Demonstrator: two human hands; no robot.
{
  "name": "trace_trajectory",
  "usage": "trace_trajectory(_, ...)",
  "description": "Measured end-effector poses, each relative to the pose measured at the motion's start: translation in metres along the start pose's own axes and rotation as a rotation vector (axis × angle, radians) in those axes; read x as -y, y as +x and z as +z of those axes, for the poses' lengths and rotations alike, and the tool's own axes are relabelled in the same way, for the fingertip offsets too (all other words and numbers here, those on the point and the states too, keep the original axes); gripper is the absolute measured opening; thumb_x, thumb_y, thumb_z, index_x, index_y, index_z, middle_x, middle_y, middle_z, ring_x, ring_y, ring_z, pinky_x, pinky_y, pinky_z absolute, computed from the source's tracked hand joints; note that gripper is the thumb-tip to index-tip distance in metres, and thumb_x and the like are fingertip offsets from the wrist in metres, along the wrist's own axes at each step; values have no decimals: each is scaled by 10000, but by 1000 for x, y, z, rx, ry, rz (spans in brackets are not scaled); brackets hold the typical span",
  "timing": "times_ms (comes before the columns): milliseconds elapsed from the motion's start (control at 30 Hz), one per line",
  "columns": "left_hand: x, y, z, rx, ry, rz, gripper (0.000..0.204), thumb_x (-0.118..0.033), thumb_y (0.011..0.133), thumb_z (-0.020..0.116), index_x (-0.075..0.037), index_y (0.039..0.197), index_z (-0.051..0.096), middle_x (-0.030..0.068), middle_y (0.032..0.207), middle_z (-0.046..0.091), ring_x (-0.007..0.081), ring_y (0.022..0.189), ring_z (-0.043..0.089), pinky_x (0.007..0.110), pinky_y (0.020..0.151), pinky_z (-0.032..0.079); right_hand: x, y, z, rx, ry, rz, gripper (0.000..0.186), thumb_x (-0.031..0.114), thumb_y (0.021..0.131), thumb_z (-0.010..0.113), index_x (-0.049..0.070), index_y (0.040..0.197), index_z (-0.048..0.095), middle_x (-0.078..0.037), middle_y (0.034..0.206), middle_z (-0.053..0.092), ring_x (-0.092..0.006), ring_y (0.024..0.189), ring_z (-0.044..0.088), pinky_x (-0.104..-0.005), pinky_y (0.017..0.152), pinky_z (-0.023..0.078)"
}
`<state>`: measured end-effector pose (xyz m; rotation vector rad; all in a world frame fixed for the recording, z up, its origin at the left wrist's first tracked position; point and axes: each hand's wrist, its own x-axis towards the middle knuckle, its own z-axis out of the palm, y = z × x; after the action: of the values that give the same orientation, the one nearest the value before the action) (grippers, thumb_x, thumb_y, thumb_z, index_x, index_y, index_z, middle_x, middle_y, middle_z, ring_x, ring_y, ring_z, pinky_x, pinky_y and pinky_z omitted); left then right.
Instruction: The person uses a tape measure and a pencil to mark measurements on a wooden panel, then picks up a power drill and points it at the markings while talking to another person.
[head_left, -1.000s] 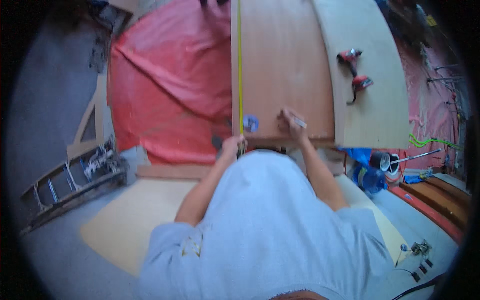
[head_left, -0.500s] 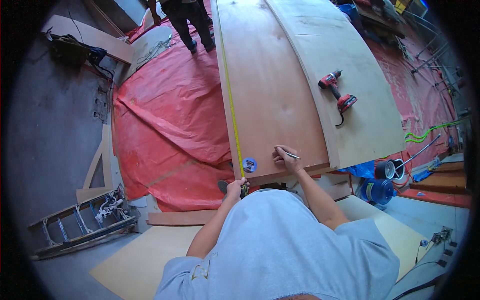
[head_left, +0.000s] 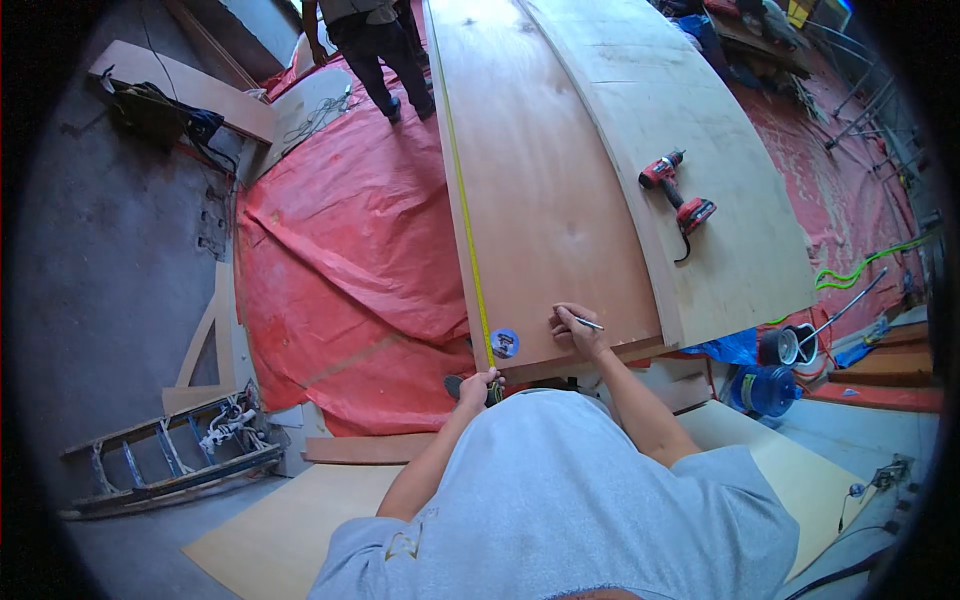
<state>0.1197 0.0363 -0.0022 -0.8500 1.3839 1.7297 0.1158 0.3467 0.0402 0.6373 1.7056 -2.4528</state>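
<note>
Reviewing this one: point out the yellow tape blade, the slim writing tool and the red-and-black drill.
Yellow tape blade (head_left: pixel 470 236), head view: middle of its extended length.
Slim writing tool (head_left: pixel 591 323), head view: its exposed shaft.
Red-and-black drill (head_left: pixel 673 190), head view: its handle.

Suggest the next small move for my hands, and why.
Perhaps bring the pen-like tool to the yellow tape: the tape lies along the brown panel, left hand at its near end, while the right hand holds the tool away from it.
</note>
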Motion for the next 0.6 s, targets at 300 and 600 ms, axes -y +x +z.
trace_trajectory(300, -4, -6, 5, 0, 14, 42, 205, -224, 1016, 705, -20, 1004, 702, 114, 924, 752, 196, 736, 690, 348, 669, 580, -6, 3, -5, 13, 13, -6, 294, 255, 1070, 645, 22, 1239, 703, -93, 1013, 743, -150, 811, 726, -282, 700, 617)
trace_trajectory(600, 1, 2, -2, 14, 12, 48, 240, -263, 1027, 690, -24, 1048, 686, 96, 923, 748, 213, 745, 703, 376, 671, 596, -6, 4, -1, 5, -23, -46, 295, 251, 1060, 654, 15, 1226, 712, -99, 1003, 747, -148, 819, 721, -300, 684, 616)
